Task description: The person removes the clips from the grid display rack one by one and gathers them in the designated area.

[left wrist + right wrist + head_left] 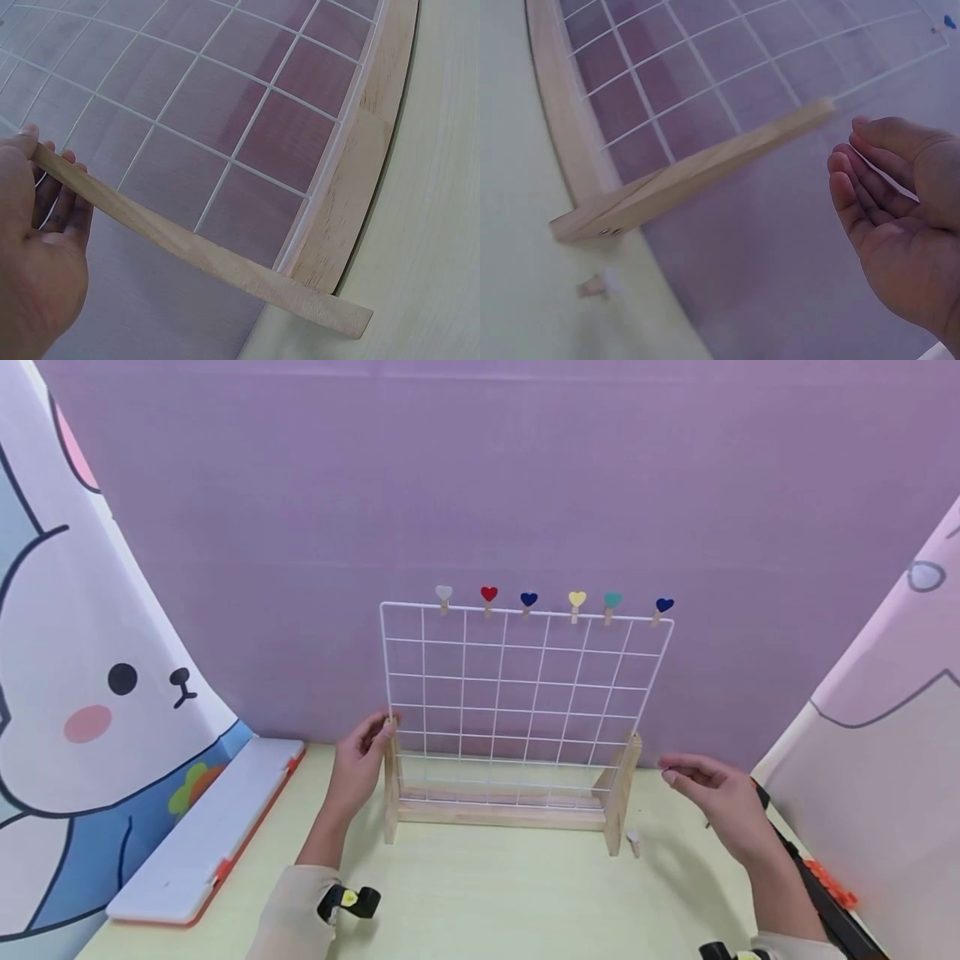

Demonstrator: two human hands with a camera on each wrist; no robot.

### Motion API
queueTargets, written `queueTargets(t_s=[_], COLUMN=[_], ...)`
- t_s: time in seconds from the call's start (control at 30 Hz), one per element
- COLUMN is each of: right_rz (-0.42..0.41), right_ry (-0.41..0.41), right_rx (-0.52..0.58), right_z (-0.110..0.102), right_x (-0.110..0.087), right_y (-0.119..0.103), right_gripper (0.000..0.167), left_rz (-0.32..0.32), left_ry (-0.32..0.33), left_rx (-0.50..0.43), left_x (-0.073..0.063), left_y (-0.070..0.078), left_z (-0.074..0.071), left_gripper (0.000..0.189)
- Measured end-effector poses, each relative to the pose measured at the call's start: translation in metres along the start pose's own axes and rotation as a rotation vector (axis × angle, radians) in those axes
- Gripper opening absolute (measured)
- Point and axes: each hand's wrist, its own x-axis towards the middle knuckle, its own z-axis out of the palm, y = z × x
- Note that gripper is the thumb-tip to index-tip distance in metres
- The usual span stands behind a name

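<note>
A white wire grid (pixel 551 613) stands upright in a wooden base (pixel 498 814) with a post at each side. Heart-topped mini clothespins sit along its top bar: white (pixel 444 594), red (pixel 489 594), blue (pixel 528 600), yellow (pixel 577 599), teal (pixel 612 600), and another blue one at the right corner. My left hand (pixel 357 768) pinches the upper end of the left wooden post (pixel 172 236) between thumb and fingers. Beside the right post (pixel 697 172), my right hand (pixel 716 802) hovers with loosely curled fingers, holding nothing. One loose clothespin (pixel 634 842) lies at that post's foot.
At the left, a flat white case (pixel 210 827) with orange trim rests along the table (pixel 517 902). A black object (pixel 832 902) and an orange piece (pixel 831 883) lie at the right edge. Purple cloth (pixel 480 485) hangs behind; printed panels stand at both sides.
</note>
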Motion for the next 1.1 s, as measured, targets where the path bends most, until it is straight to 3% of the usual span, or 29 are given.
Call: queueTargets(t_s=[0.3, 0.53, 0.73, 0.93, 1.1], right_rz=[-0.121, -0.166, -0.2, -0.221, -0.257], right_ry=[-0.008, -0.005, 0.02, 0.051, 0.031], right_rx=[0.046, -0.03, 0.053, 0.019, 0.078], right_z=[-0.01, -0.01, -0.005, 0.004, 0.013], right_x=[0.01, 0.016, 0.024, 0.03, 0.04], right_y=[-0.044, -0.075, -0.099, -0.126, -0.146], right_gripper=[0.037, 0.037, 0.035, 0.032, 0.032], left_rz=[-0.007, 0.038, 0.04, 0.027, 0.026], left_ry=[0.005, 0.0, -0.003, -0.005, 0.005], left_rx=[0.016, 0.003, -0.007, 0.001, 0.0], left_x=[0.001, 0.002, 0.001, 0.002, 0.002], left_y=[0.0, -0.002, -0.002, -0.003, -0.003], left_z=[0.0, 0.0, 0.0, 0.0, 0.0], left_gripper=[0.039, 0.037, 0.036, 0.037, 0.036])
